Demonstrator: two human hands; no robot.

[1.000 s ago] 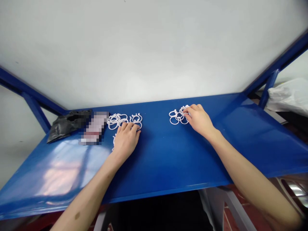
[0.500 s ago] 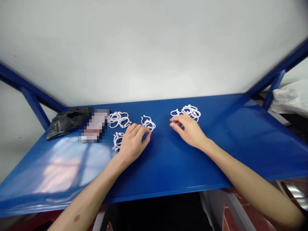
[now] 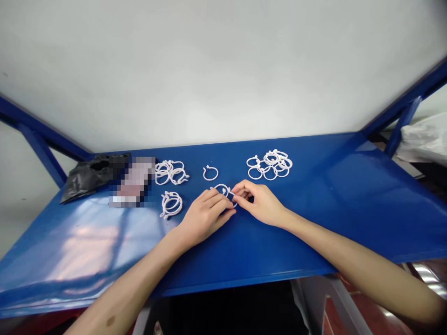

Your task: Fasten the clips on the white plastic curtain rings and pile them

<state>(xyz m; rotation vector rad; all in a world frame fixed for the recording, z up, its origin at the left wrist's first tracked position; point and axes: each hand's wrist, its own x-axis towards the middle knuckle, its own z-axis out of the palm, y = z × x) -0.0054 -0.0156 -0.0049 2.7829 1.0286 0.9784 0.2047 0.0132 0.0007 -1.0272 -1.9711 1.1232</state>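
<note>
My left hand (image 3: 210, 211) and my right hand (image 3: 259, 203) meet near the middle of the blue table. Pinched between their fingertips is a white ring (image 3: 231, 191), partly hidden by the fingers. Right behind the left fingers lies another white ring (image 3: 220, 185), partly covered. Farther back, a single open white ring (image 3: 210, 180) with small knobs at its gap rests alone. A pile of white rings (image 3: 271, 163) spreads behind my right hand. Left of my left hand are a stacked group of rings (image 3: 171, 205) and a tangled pile of rings (image 3: 170, 172).
A black plastic bag (image 3: 85, 179) and a blurred-out flat item (image 3: 134, 181) lie at the left of the blue table (image 3: 331, 200). Blue frame bars (image 3: 401, 128) flank the white wall (image 3: 223, 70). A whitish bag (image 3: 424, 139) is beyond the right side.
My right hand has moved left from the right pile to meet my left hand. My left hand has shifted slightly right, uncovering the stacked rings. A ring is now between both hands.
</note>
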